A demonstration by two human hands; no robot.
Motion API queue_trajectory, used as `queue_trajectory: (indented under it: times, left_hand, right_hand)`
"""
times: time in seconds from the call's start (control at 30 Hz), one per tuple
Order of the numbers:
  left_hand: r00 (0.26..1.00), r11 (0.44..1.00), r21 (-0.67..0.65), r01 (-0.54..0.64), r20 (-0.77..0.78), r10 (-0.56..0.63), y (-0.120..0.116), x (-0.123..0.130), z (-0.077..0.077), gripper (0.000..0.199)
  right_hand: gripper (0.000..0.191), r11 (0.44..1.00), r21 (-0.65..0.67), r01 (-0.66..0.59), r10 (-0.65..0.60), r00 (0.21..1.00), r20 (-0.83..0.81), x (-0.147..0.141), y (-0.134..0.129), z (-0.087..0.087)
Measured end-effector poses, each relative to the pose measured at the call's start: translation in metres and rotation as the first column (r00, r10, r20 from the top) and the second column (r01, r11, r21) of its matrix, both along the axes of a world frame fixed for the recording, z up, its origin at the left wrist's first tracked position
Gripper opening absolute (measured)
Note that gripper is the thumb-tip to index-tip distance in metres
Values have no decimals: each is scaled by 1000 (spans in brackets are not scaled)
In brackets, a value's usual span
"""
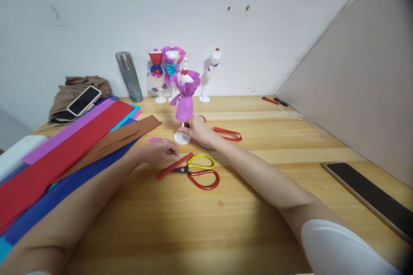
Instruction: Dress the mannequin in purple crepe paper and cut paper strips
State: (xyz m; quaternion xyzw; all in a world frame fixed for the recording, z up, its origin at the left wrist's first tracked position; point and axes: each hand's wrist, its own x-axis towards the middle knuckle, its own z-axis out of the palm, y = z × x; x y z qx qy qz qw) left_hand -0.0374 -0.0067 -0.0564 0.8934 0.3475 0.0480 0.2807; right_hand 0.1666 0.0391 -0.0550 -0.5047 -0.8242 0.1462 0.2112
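Note:
A small white dress-form mannequin (184,107) wears a purple crepe paper dress, tied in at the waist, with a red piece at its neck. My right hand (198,130) is closed round its thin stand, just above the round white base (182,138). To the left, my left hand (160,151) rests low over the table with its fingers curled in; whatever they hold, if anything, is hidden. Just in front of it, a folded red paper strip (174,166) lies across the blades of scissors (201,173) with one yellow and one red handle. Pink scraps (155,139) lie behind my left hand.
Folded crepe paper (74,146) in several colours covers the left side, with a phone (84,100) and brown cloth behind. A bottle (129,77) and other mannequins (156,73) stand along the wall. A red loop (228,134) and a larger phone (368,195) lie right.

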Motion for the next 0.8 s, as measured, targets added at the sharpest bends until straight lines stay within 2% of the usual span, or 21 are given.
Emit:
queue_trajectory:
  times: [0.1, 0.2, 0.3, 0.37, 0.43, 0.6, 0.8]
  left_hand:
    - [995, 999, -44, -30, -93, 26, -7, -2, 13, 21]
    - [950, 990, -77, -119, -298, 91, -20, 2, 27, 28]
    - [898, 994, 10, -110, -428, 104, -36, 12, 39, 31]
    - [869, 995, 57, -80, -484, 98, -44, 18, 43, 21]
    - [848, 996, 71, -62, -522, 90, -49, 21, 44, 12]
    - [832, 996, 80, -43, -548, 80, -55, 24, 44, 19]
    - [840, 996, 77, -48, -537, 82, -58, 26, 54, 20]
  right_hand:
    - [18, 1000, -22, 19, -18, 999, 28, 1, -11, 6]
    - [14, 996, -94, 13, -10, 999, 34, -1, -22, 14]
    - [10, 988, -155, 7, -5, 1000, 13, -3, -28, 17]
    - [7, 986, -169, -12, 9, 1000, -20, -4, -30, 16]
    - [4, 984, -175, -29, 21, 998, -52, -5, -30, 14]
    - [16, 984, -177, 20, -21, 1000, -4, -6, -30, 9]
    - [28, 985, -173, 21, -26, 999, -24, -6, -28, 5]
